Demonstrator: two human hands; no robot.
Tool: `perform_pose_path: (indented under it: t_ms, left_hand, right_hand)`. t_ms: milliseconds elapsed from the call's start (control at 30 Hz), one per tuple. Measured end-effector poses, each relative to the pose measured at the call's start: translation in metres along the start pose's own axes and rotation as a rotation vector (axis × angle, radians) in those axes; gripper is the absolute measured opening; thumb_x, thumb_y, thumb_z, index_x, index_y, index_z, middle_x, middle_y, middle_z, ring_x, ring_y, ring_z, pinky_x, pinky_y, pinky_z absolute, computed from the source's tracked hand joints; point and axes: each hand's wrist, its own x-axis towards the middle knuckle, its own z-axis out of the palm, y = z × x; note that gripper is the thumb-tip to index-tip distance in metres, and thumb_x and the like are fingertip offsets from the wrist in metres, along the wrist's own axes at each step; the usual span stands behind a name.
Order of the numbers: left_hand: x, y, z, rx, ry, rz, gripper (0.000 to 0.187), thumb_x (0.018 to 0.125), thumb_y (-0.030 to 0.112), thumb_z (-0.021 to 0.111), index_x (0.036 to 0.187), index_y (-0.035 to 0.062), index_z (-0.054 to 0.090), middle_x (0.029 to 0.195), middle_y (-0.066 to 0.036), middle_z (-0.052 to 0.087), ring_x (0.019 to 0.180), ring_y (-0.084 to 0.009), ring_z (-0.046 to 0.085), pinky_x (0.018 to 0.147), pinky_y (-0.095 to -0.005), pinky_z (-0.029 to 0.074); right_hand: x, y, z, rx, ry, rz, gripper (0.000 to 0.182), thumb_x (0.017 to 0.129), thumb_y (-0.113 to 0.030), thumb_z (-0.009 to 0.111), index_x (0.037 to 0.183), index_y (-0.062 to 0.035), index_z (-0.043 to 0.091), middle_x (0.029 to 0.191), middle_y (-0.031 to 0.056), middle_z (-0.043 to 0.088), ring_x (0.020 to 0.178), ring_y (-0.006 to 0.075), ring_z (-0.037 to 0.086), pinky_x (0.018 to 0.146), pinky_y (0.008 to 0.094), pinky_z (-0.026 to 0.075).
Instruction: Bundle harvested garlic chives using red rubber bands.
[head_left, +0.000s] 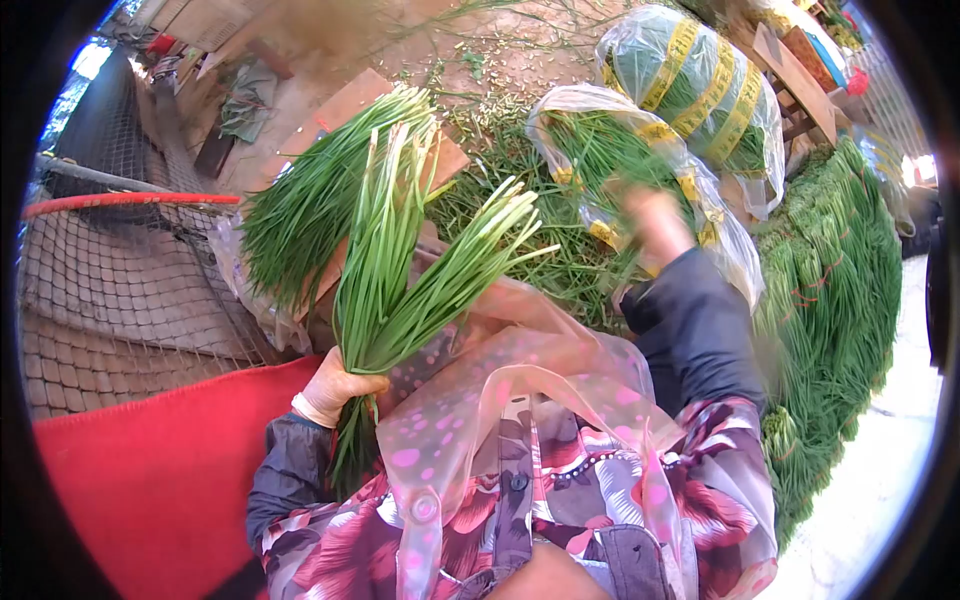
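Here, left hand [345, 388]: at 8 o'clock, closed around the lower part of the bunch, thumb and fingers wrapped over the green leaves.
Bunch [385, 275]: at 9 to 10 o'clock, above the left hand; it fans into two parts, one pointing to 12, the other to 2, with pale ends outermost.
Right hand [657, 228]: at 2 o'clock, blurred, over the near edge of the open bag; I cannot tell whether its fingers are apart or together, or on any leaves.
Open bag [735, 240]: at 1 to 2 o'clock, clear with yellow bands, green leaves inside.
Full bag [735, 95]: at 1 to 2 o'clock, just beyond the open bag, packed with greens.
Pile [310, 195]: at 10 o'clock, lying over the board [365, 92], pale ends towards 12.
Scraps [545, 255]: loose green leaves at 1 o'clock, on the ground.
Stack [835, 330]: greens at 3 o'clock, some bound with red ties.
Net [125, 300]: at 9 o'clock, under a red rim.
Cloth [170, 465]: red, at 8 o'clock.
Apron [520, 345]: see-through with pink dots, at 6 o'clock.
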Motion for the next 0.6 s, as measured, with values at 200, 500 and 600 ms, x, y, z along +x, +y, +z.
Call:
perform_pose_path:
  t_ms: [200, 500, 600]
  left_hand:
    - [-0.005, 0.008, 0.009, -0.118, -0.022, 0.0, 0.031, 0.064, 0.007, 0.072, 0.091, -0.0023, 0.061, 0.063, -0.008, 0.059, 0.047, -0.016, 0.055, 0.043, -0.028, 0.043]
    - [0.006, 0.007, 0.026, -0.235, -0.152, -0.024, 0.04, 0.067, 0.009, 0.073, 0.101, -0.004, 0.057, 0.061, -0.01, 0.054, 0.045, -0.0184, 0.052, 0.042, -0.0302, 0.042]
    - [0.015, -0.001, 0.027, -0.343, -0.173, -0.034, 0.034, 0.071, 0.006, 0.069, 0.1, -0.0026, 0.056, 0.06, -0.01, 0.053, 0.043, -0.0185, 0.049, 0.042, -0.0307, 0.04]
  right_hand:
    - [0.023, 0.019, 0.008, 0.607, -0.11, -0.143, 0.088, 0.077, -0.024, 0.074, 0.147, -0.0038, 0.024, 0.147, 0.0157, 0.037, 0.131, 0.0313, 0.04, 0.109, 0.0421, 0.032]
    - [0.014, -0.039, 0.069, 1.689, -0.515, -0.29, 0.088, 0.073, -0.066, 0.064, 0.14, -0.0151, 0.04, 0.141, 0.009, 0.045, 0.125, 0.0272, 0.047, 0.106, 0.0484, 0.036]
    - [0.0, -0.062, 0.1, 1.518, -0.28, -0.022, 0.079, 0.075, -0.067, 0.06, 0.131, -0.0115, 0.049, 0.115, 0.0089, 0.064, 0.097, 0.0206, 0.063, 0.084, 0.04, 0.05]
